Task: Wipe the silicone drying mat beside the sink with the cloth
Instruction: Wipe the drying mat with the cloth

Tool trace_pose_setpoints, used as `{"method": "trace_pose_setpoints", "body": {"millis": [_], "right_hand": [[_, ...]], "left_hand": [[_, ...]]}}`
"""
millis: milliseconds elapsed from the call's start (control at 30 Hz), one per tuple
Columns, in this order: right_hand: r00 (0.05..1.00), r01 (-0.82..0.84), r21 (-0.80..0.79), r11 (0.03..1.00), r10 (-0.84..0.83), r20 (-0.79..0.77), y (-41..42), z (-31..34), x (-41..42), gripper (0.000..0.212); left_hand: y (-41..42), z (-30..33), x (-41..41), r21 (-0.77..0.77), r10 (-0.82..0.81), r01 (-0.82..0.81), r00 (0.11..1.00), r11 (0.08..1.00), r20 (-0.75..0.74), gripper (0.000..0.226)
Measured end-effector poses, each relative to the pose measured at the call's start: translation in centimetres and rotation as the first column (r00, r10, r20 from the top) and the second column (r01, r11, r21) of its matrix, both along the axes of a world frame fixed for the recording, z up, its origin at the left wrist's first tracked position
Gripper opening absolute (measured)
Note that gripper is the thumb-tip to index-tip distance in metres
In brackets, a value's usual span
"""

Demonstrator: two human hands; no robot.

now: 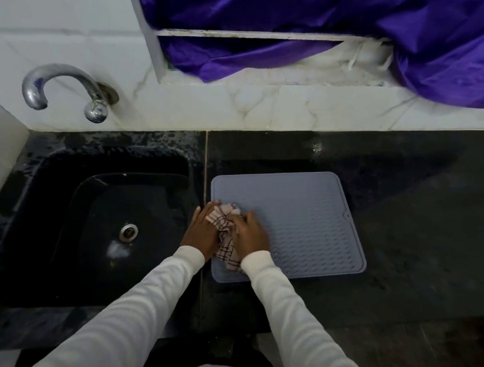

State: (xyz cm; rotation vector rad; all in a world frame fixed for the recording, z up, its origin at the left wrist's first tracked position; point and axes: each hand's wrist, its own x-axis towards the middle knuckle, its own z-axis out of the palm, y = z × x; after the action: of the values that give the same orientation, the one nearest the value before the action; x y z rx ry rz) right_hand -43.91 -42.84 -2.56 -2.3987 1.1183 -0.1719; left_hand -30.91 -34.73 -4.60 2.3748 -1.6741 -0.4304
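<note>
dark stone counter (400,218), white marble wall (266,109)

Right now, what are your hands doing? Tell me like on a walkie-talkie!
Left hand and right hand both gripping checked cloth. Cloth bunched at mat's sink-side edge. Rest of mat bare, nothing blocking.
</note>
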Motion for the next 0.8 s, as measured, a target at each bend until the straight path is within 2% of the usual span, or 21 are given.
{"method": "trace_pose_setpoints", "body": {"millis": [67, 167, 267, 367, 400, 433, 500, 567, 667, 800], "right_hand": [[0.994, -0.037, -0.056, 0.998, 0.031, -0.104, 0.3, -1.5, 0.2, 0.035], [0.99, -0.113, -0.105, 0.988, 0.102, -0.099, -0.7, -1.5, -1.3, 0.043], [0.987, -0.138, -0.204, 0.969, 0.118, -0.108, -4.0, -1.1, -4.9, 0.045], [0.993, 0.007, -0.112, 0.994, -0.02, -0.112, -7.1, 0.6, -9.5, 0.028], [0.994, 0.046, -0.138, 0.989, -0.059, -0.093, -8.3, 0.7, -10.9, 0.028], [0.989, 0.053, -0.254, 0.966, -0.087, -0.124, -9.6, 0.7, -12.4, 0.031], [0.962, 0.098, -0.344, 0.934, -0.178, -0.208, -12.5, 0.7, -15.7, 0.036], [0.925, 0.15, -0.366, 0.919, -0.261, -0.276, -14.9, 0.2, -18.8, 0.033], [0.9, 0.216, -0.357, 0.909, -0.327, -0.289, -17.0, -0.2, -21.8, 0.035], [0.877, 0.358, -0.267, 0.895, -0.42, -0.235, -16.6, 0.0, -21.3, 0.036]], "left_hand": [[-0.6, -0.4, 0.2, 0.079, -0.003, -0.002, 0.998, 0.997, 0.064, 0.066], [-0.3, -1.4, 0.6, 0.115, -0.018, 0.002, 0.991, 0.993, 0.136, 0.069], [0.1, -1.7, 0.8, 0.09, -0.043, 0.03, 0.987, 0.995, 0.152, 0.06], [0.1, -1.8, 0.9, 0.056, -0.022, 0.015, 0.991, 0.998, 0.135, 0.062], [0.1, -1.9, 0.9, 0.055, -0.022, 0.015, 0.991, 0.998, 0.131, 0.062], [0.2, -1.9, 0.8, 0.052, -0.02, 0.014, 0.992, 0.999, 0.128, 0.062], [0.1, -1.7, 0.8, 0.065, -0.019, 0.011, 0.992, 0.998, 0.124, 0.062], [0.1, -1.7, 0.9, 0.072, -0.016, 0.007, 0.992, 0.997, 0.126, 0.061], [0.1, -2.0, 1.0, 0.069, -0.02, 0.012, 0.992, 0.998, 0.124, 0.061], [0.1, -2.5, 1.0, 0.045, -0.01, 0.005, 0.993, 0.999, 0.117, 0.061]]}}
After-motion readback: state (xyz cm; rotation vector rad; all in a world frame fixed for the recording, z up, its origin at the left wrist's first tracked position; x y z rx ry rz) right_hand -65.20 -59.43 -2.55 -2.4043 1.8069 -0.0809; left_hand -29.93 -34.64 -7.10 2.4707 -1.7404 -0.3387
